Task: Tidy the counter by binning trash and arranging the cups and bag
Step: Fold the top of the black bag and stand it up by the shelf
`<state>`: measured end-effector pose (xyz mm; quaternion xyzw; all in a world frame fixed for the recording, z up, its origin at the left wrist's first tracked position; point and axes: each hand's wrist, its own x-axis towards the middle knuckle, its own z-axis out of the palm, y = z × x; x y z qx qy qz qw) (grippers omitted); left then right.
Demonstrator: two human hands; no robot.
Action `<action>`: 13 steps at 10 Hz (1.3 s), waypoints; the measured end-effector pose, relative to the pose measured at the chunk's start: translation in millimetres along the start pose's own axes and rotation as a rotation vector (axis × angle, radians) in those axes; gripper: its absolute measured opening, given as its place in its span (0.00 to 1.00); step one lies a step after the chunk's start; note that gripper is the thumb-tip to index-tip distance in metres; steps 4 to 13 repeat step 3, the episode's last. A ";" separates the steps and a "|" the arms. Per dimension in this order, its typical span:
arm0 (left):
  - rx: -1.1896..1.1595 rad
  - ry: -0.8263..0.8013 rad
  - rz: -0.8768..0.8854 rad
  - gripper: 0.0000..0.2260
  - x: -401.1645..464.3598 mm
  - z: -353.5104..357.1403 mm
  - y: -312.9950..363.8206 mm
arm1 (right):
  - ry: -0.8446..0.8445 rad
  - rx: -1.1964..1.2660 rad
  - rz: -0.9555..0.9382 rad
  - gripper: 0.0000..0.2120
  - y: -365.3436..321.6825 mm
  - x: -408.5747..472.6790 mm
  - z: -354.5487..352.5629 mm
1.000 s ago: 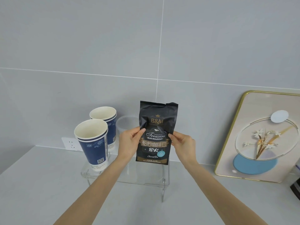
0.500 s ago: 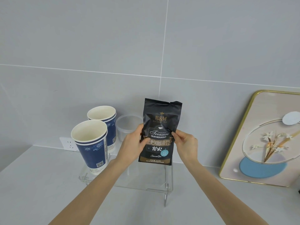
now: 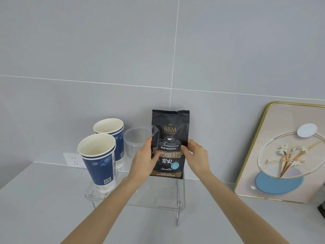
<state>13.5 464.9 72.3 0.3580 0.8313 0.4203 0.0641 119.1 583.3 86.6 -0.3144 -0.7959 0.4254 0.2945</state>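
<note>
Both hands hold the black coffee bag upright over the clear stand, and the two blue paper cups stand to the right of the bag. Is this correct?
Not quite. The head view shows the two blue paper cups to the left of the black coffee bag, not the right. The rest holds: left hand and right hand hold it upright over the clear stand.

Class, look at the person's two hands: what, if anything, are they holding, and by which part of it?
Both hands hold the black coffee bag upright by its side edges, about mid-height: the left hand on its left edge, the right hand on its right edge.
</note>
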 end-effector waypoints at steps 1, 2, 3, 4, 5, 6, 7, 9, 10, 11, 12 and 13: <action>-0.036 0.013 0.013 0.25 -2.6 -5.6 4.9 | -0.045 -0.020 0.006 0.15 -4.7 -3.3 -3.2; -0.055 0.022 0.050 0.25 -7.2 -19.9 16.7 | -0.101 -0.048 0.032 0.22 -19.4 -10.3 -12.2; -0.040 0.041 0.092 0.25 -11.5 -29.6 23.8 | -0.148 -0.111 0.006 0.25 -29.3 -16.7 -18.8; -0.040 0.041 0.092 0.25 -11.5 -29.6 23.8 | -0.148 -0.111 0.006 0.25 -29.3 -16.7 -18.8; -0.040 0.041 0.092 0.25 -11.5 -29.6 23.8 | -0.148 -0.111 0.006 0.25 -29.3 -16.7 -18.8; -0.040 0.041 0.092 0.25 -11.5 -29.6 23.8 | -0.148 -0.111 0.006 0.25 -29.3 -16.7 -18.8; -0.040 0.041 0.092 0.25 -11.5 -29.6 23.8 | -0.148 -0.111 0.006 0.25 -29.3 -16.7 -18.8; -0.040 0.041 0.092 0.25 -11.5 -29.6 23.8 | -0.148 -0.111 0.006 0.25 -29.3 -16.7 -18.8; -0.040 0.041 0.092 0.25 -11.5 -29.6 23.8 | -0.148 -0.111 0.006 0.25 -29.3 -16.7 -18.8; -0.040 0.041 0.092 0.25 -11.5 -29.6 23.8 | -0.148 -0.111 0.006 0.25 -29.3 -16.7 -18.8; -0.040 0.041 0.092 0.25 -11.5 -29.6 23.8 | -0.148 -0.111 0.006 0.25 -29.3 -16.7 -18.8; -0.040 0.041 0.092 0.25 -11.5 -29.6 23.8 | -0.148 -0.111 0.006 0.25 -29.3 -16.7 -18.8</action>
